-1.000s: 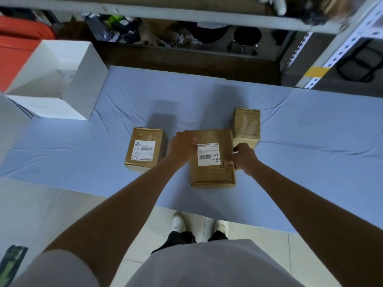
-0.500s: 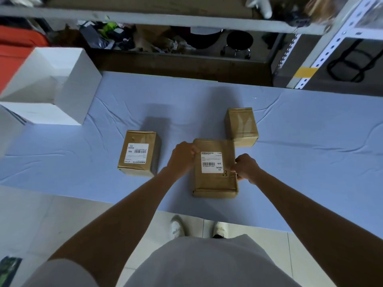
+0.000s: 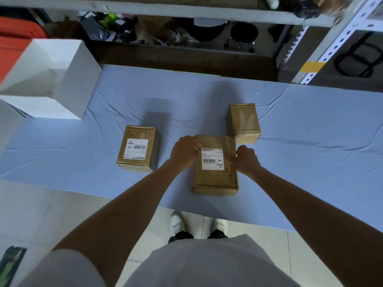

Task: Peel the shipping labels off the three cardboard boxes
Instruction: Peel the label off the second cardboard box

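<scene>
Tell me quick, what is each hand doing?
Left hand: grips the middle box by its left edge.
Right hand: grips its right edge.

A white open box (image 3: 76, 90) sits on the blue tablecloth (image 3: 310, 141); a black stool (image 3: 244, 32) stands beyond.

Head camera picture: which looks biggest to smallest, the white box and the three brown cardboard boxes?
1. the white box
2. the middle cardboard box, though nearest the camera
3. the left cardboard box and the far right cardboard box look about alike; the latter sits farther off, so unranked
</scene>
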The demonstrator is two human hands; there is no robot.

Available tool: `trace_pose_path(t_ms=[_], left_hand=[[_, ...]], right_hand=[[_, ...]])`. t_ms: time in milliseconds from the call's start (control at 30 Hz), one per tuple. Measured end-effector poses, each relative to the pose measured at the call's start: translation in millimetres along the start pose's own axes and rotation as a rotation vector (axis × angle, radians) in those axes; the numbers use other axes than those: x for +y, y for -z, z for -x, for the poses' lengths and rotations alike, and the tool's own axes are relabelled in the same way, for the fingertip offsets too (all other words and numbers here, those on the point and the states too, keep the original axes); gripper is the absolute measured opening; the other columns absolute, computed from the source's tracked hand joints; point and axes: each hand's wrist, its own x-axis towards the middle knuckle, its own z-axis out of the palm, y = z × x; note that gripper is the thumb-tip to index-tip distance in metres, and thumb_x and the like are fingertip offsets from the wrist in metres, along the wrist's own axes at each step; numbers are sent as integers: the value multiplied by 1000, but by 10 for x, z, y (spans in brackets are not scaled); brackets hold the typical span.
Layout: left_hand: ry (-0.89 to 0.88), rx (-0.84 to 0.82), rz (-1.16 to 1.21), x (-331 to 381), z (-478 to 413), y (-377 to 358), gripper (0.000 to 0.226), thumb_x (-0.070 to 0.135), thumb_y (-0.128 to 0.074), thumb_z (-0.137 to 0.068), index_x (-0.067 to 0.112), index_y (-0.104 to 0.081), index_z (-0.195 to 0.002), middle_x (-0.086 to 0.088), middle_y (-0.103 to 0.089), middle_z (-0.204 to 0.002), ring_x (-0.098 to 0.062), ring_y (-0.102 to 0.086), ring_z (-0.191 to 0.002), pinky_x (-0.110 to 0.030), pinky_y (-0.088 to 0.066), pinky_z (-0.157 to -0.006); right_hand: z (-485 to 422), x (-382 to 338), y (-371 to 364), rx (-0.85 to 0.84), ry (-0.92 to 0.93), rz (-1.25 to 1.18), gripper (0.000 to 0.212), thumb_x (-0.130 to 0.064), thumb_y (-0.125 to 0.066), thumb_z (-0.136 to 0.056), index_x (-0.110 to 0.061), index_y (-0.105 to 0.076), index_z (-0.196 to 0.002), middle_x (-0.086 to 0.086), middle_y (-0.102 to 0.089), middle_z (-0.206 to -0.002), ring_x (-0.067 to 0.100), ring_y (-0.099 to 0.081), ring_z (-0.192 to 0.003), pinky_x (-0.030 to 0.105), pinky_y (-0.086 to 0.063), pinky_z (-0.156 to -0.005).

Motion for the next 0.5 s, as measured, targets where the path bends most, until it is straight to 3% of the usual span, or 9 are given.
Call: trace_pose_path(t_ms=[167,267,367,500], left_hand=[[36,46,36,-20,35,-90,20,2,-57,-81,14,-70,-89,4,-67,-86,-16,-65,-85,-29,-52,-75],[55,85,35,-23,41,-139,16,7,-58,-82,15,-70,-90,12,-58,-81,-14,-64,-83,-16,-41,-61],[51,122,-11,2,56,-175,14,11,-58,-85,16,-69,-92,12,-62,-86,-16,-64,-84,-15,-34,-56],[41,172,-105,49,57,-205,17,9,-56,-86,15,-68,-95,1,-68,-99,-20,-65,-89,-18,-32,-58]], right_hand=[[-40,11,20,-11,42,26,31,-18,-67,-84,-7,-41,-72,6,-49,-71,21,-51,-67,25,-36,-53],[-54,10,1,3,42,49,23,-12,-64,-84,-7,-43,-78,8,-51,-78,25,-54,-72,27,-38,-53],[-61,11,-28,13,38,69,19,-11,-62,-85,-7,-44,-80,10,-51,-83,27,-55,-77,31,-42,-60],[-74,17,-41,6,39,72,36,-15,-64,-84,-15,-34,-65,5,-46,-73,25,-52,-74,30,-39,-61]])
